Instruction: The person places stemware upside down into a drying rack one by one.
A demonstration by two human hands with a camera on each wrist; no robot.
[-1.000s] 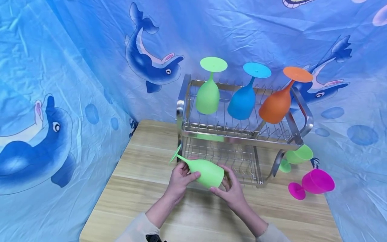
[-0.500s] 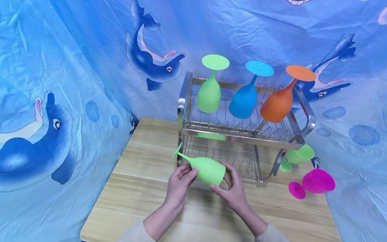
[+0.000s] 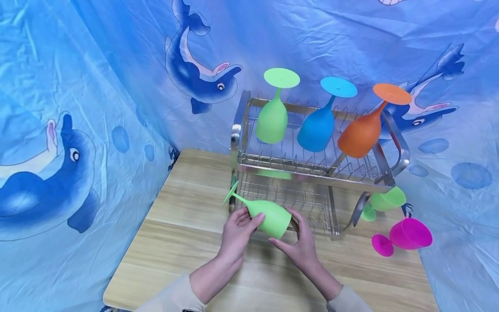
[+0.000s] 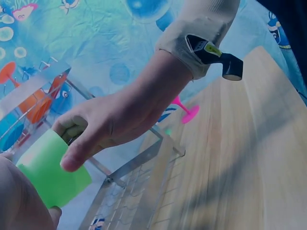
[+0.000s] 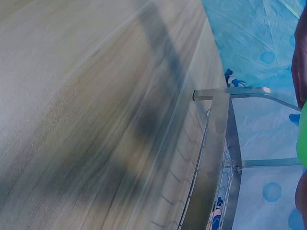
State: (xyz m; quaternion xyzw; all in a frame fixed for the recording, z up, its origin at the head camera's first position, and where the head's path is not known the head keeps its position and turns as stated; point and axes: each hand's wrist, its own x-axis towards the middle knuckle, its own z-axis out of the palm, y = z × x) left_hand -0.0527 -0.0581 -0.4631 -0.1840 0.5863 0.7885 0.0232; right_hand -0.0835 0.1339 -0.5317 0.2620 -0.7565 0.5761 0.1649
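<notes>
A light green plastic wine glass [image 3: 273,219] lies tilted between both hands in front of the rack, its stem and foot pointing up to the left. My left hand [image 3: 238,236] grips the bowl near the stem, thumb across the near side and fingers underneath. At the rim end, my right hand [image 3: 300,247] holds the bowl between thumb and fingers. The left wrist view shows the bowl [image 4: 53,167] close up, with the right hand [image 4: 108,122] beyond it. Only a sliver of the green glass [image 5: 303,139] appears in the right wrist view.
Behind the hands stands a two-tier metal dish rack [image 3: 319,175]. Green [image 3: 272,121], blue [image 3: 317,130] and orange [image 3: 360,134] wine glasses sit upside down on its top tier. Right of it, a green glass [image 3: 387,200] and a magenta glass [image 3: 411,234] lie on the wooden table [image 3: 156,251].
My left hand has shifted slightly right and its thumb lies further over the bowl. The right hand keeps its hold at the rim end. The head view has tilted slightly.
</notes>
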